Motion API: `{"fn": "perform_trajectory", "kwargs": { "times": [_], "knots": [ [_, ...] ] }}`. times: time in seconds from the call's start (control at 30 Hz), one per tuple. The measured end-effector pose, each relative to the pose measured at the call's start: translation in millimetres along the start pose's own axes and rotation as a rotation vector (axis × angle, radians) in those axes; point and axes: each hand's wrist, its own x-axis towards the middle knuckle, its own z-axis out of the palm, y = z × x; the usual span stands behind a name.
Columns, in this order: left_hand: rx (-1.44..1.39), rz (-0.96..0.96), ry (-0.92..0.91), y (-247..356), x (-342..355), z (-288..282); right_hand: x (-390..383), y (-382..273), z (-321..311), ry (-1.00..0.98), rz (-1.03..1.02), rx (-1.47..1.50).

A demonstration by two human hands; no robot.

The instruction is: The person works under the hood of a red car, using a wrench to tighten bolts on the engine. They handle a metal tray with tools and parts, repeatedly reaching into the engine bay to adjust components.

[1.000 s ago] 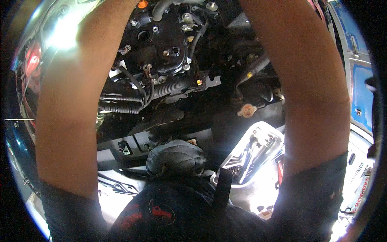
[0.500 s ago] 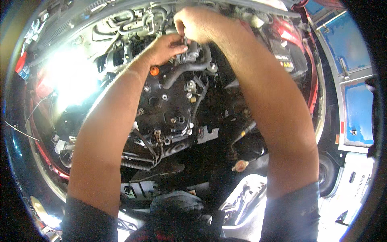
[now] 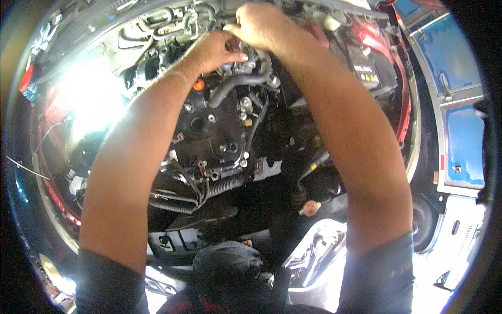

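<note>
At the back of a car's engine bay, both my hands work close together over the engine [image 3: 209, 123]. My left hand [image 3: 213, 51] is closed, thumb pointing right toward a metal fitting [image 3: 244, 67]; whatever its fingers hold is hidden. Just above and to the right, my right hand [image 3: 261, 25] is curled like a fist with its knuckles up, and its grip is hidden too. A thick black hose [image 3: 238, 85] bends below the fitting. Under my left wrist shows an orange cap [image 3: 198, 85].
A battery [image 3: 366, 73] sits right of my right forearm. Nearer lie a ribbed conduit [image 3: 227, 184] and a radiator cap [image 3: 310, 208]. A tray of tools [image 3: 319, 251] lies at the front edge. A bright light glares at left; a blue cabinet [image 3: 463, 141] stands at right.
My left hand has shifted slightly up and left, closer to the right hand, its fingers more curled. My right hand has risen a little. The view has shifted slightly.
</note>
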Motion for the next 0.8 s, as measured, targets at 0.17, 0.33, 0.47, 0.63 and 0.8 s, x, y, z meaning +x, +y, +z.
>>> {"fn": "perform_trajectory", "kwargs": {
  "times": [0.17,0.33,0.47,0.63,0.8],
  "knots": [
    [-0.201,0.052,-0.168,-5.8,2.9,-7.4,-1.6,0.1,10.0,0.037,0.008,-0.017],
    [-0.082,0.073,-0.088,-7.0,-3.9,-0.3,-8.9,0.8,14.8,-0.025,0.036,0.070],
    [-0.046,-0.014,-0.099,14.0,-16.3,-18.5,-10.9,1.6,16.0,-0.075,0.069,0.150],
    [-0.029,0.058,0.158,34.5,-22.3,-16.6,-10.6,2.1,19.4,-0.136,0.121,0.251],
    [0.110,-0.061,0.013,30.3,-15.9,-11.8,-13.0,3.6,22.0,-0.199,0.187,0.351]
  ]
}}
